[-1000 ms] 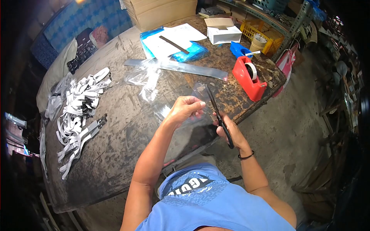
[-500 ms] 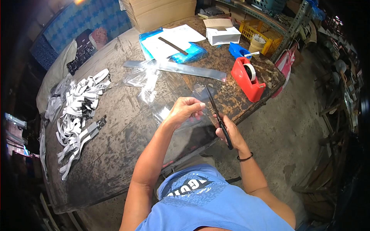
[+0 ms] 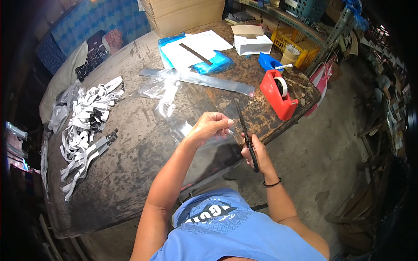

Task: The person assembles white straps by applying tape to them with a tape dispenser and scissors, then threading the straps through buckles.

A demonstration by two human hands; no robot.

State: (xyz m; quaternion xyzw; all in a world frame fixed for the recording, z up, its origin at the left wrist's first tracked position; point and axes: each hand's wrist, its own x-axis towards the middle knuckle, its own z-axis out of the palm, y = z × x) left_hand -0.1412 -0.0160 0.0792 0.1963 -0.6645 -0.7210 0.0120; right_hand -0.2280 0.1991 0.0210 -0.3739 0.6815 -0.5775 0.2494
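Note:
My right hand [image 3: 258,155] holds a pair of black scissors [image 3: 242,122], its long blades pointing away from me over the table's edge. Just left of the blades, my left hand [image 3: 212,127] is closed in a pinch on thin clear plastic film [image 3: 235,134]. The film is see-through, so its outline is hard to follow. More clear plastic [image 3: 183,129] lies on the table beside my left hand. Farther off are a crumpled clear bag [image 3: 167,89] and a long flat clear plastic strip [image 3: 213,81].
A red tape dispenser [image 3: 278,96] stands near the right edge, with a blue dispenser [image 3: 269,61] and white box [image 3: 252,41] behind. White papers [image 3: 198,45] lie on blue plastic. White straps with black buckles [image 3: 91,111] are heaped at left. A cardboard box [image 3: 185,17] stands at the back.
The scissors have come slightly closer to my left hand and stand a little more upright. My left hand keeps its pinch. The whole view has shifted slightly.

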